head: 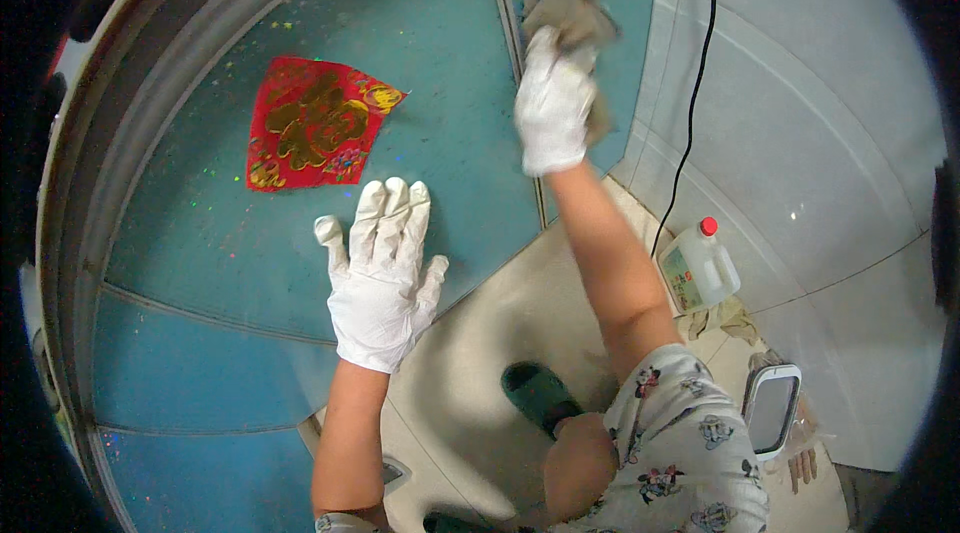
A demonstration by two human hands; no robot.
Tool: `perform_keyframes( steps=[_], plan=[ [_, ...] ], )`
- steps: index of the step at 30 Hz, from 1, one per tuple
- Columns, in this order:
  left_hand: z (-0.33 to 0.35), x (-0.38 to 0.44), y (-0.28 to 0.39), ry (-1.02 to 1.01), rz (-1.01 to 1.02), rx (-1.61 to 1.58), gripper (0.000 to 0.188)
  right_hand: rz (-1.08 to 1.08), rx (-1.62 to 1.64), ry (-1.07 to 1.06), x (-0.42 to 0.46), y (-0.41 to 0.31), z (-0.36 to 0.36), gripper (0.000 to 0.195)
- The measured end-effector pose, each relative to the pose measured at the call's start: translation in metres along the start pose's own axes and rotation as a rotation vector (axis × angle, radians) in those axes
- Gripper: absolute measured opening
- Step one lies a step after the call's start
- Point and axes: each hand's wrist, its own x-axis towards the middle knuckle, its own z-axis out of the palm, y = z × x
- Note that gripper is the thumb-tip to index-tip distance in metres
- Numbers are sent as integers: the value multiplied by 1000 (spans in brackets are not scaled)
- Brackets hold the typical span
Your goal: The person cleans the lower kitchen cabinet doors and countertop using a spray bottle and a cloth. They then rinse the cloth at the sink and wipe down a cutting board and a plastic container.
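Note:
My left hand (386, 278), in a white glove, lies palm down with its fingers apart against a teal glass panel (450, 127). Just above its fingertips a red paper decoration (319, 124) with a gold character and flowers is stuck to the panel. My right hand (557, 101), gloved in white too, is closed on a grey-brown cloth (568, 4). That cloth is pressed to the narrower panel on the right, past a metal frame strip (504, 7). Cloth and hand are slightly blurred.
A black cable (700, 75) hangs along the white tiled wall (810, 45). On the floor at the right stand a clear plastic jug (699, 270) with a red cap and a white-rimmed container (774, 411). A green slipper (541, 392) is on my foot below.

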Motion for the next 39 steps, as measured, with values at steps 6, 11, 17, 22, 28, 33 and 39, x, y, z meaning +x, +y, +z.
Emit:
perform_keyframes(
  steps=[6, 11, 17, 22, 28, 33, 39],
  plan=[
    [26, 5, 2, 29, 76, 20, 72, 495, 29, 199, 37, 114, 4, 35],
    [41, 9, 2, 27, 73, 70, 72, 517, 23, 100, -27, 75, 8, 37],
    [35, 5, 2, -26, 76, 92, 76, -224, 343, 381, 135, 67, 4, 26],
    [46, 9, 7, 18, 57, 132, 78, -216, -475, 212, 146, 197, 45, 29],
    [49, 6, 8, 11, -10, 147, 75, 271, -379, 194, -52, 226, 40, 51],
    [50, 12, 11, 29, 8, 136, 78, 1332, 72, 61, -166, 222, 20, 66],
    [43, 3, 13, -6, -32, 176, 80, 197, 482, 127, -105, 79, 11, 38]
  ],
)
